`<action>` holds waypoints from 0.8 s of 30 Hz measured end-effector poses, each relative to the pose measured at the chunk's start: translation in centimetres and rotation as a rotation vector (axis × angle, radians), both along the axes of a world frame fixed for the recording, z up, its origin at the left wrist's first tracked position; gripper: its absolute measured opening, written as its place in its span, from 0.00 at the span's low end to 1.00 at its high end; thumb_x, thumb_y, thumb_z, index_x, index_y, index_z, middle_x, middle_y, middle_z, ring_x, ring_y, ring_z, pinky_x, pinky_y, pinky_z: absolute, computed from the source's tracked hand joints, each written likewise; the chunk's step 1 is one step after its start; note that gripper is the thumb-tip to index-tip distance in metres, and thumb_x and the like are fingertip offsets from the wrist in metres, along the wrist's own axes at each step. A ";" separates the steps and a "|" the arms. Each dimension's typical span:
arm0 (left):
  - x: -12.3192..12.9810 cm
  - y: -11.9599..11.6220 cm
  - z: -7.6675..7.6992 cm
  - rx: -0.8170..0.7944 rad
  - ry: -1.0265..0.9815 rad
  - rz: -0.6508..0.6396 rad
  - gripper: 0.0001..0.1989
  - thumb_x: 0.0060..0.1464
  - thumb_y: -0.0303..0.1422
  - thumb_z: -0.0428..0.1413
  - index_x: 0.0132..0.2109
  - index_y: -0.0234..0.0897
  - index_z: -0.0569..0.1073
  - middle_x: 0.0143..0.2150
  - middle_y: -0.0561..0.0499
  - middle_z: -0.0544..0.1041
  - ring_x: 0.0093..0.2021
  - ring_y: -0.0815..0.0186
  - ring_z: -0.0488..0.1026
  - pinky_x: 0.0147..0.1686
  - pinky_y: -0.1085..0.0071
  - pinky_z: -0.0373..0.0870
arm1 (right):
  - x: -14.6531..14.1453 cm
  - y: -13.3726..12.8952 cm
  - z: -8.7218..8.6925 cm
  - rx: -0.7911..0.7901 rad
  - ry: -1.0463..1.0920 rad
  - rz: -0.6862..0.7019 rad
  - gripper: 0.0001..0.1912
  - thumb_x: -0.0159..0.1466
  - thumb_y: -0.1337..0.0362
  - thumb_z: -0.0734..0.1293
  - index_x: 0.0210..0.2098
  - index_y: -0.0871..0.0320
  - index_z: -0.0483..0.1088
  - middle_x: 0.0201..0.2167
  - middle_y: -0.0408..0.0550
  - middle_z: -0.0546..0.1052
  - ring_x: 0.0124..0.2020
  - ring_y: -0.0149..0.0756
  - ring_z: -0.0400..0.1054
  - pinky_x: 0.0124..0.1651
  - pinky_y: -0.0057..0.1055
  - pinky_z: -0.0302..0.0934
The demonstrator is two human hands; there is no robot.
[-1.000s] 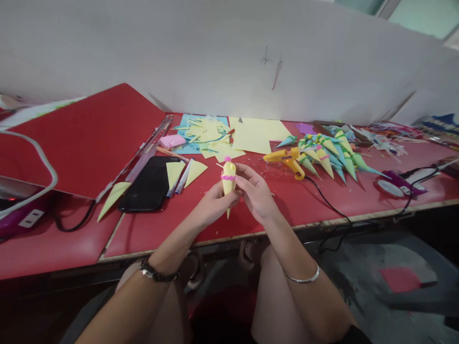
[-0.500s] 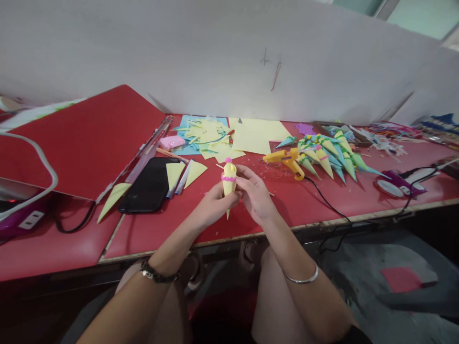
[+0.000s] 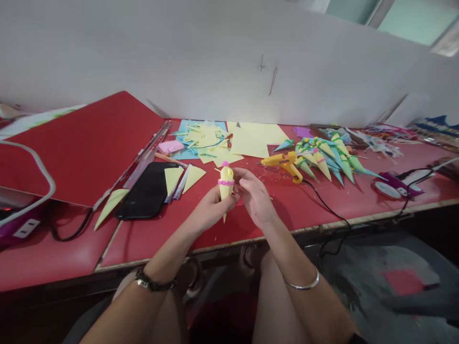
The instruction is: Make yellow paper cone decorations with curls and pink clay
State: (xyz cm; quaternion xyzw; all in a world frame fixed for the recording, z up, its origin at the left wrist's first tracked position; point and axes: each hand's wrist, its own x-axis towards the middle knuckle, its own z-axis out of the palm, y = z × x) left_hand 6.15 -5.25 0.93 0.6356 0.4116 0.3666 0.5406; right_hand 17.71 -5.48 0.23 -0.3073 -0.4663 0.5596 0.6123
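Note:
Upright above the red tabletop (image 3: 244, 224) is a small yellow paper cone (image 3: 225, 190) with a pink beaded band round its upper part and a pink ball on top. A thin stick pokes out at its upper left. My left hand (image 3: 212, 205) grips the cone between thumb and fingers, its tip pointing down. My right hand (image 3: 254, 195) is just to the right, fingers bent and apart, with nothing visible in it. Whether its fingertips touch the back of the cone is hidden.
A yellow glue gun (image 3: 283, 165) with a black cord lies right of my hands, beside piled finished cones (image 3: 333, 155). To the left are a black phone (image 3: 145, 191), markers and yellow paper pieces (image 3: 194, 177). Paper scraps (image 3: 206, 135) lie behind.
My right hand has come away from the cone's side, and its fingers have opened. The cone has shifted slightly left in my left hand. The whole view has tilted a little.

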 end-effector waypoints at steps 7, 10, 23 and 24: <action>-1.2 1.0 -0.2 0.095 0.160 0.169 0.07 0.46 0.35 0.49 0.27 0.36 0.61 0.19 0.59 0.59 0.20 0.74 0.56 0.20 0.76 0.54 | 1.8 0.7 -0.6 0.089 -0.617 -0.423 0.09 0.54 0.71 0.58 0.32 0.58 0.67 0.34 0.47 0.72 0.37 0.34 0.67 0.42 0.31 0.61; -1.5 1.4 -0.4 0.146 0.267 0.212 0.09 0.46 0.36 0.49 0.24 0.37 0.59 0.19 0.59 0.58 0.20 0.73 0.56 0.20 0.76 0.52 | 2.1 0.7 -1.0 0.105 -0.843 -0.396 0.12 0.55 0.73 0.56 0.33 0.58 0.69 0.35 0.48 0.73 0.38 0.35 0.67 0.42 0.33 0.61; -1.9 1.5 0.0 0.121 0.413 0.186 0.09 0.48 0.37 0.48 0.27 0.37 0.61 0.20 0.58 0.62 0.21 0.71 0.58 0.21 0.75 0.54 | 1.8 0.9 -1.4 -0.075 -0.617 -0.052 0.10 0.55 0.68 0.60 0.34 0.57 0.71 0.35 0.45 0.75 0.39 0.34 0.68 0.44 0.32 0.59; -1.9 1.5 0.1 0.118 0.413 0.182 0.09 0.48 0.37 0.48 0.27 0.37 0.61 0.20 0.58 0.62 0.21 0.71 0.58 0.21 0.75 0.54 | 1.8 0.8 -1.3 -0.079 -0.587 -0.044 0.10 0.55 0.67 0.61 0.35 0.57 0.71 0.36 0.45 0.75 0.40 0.33 0.67 0.45 0.32 0.59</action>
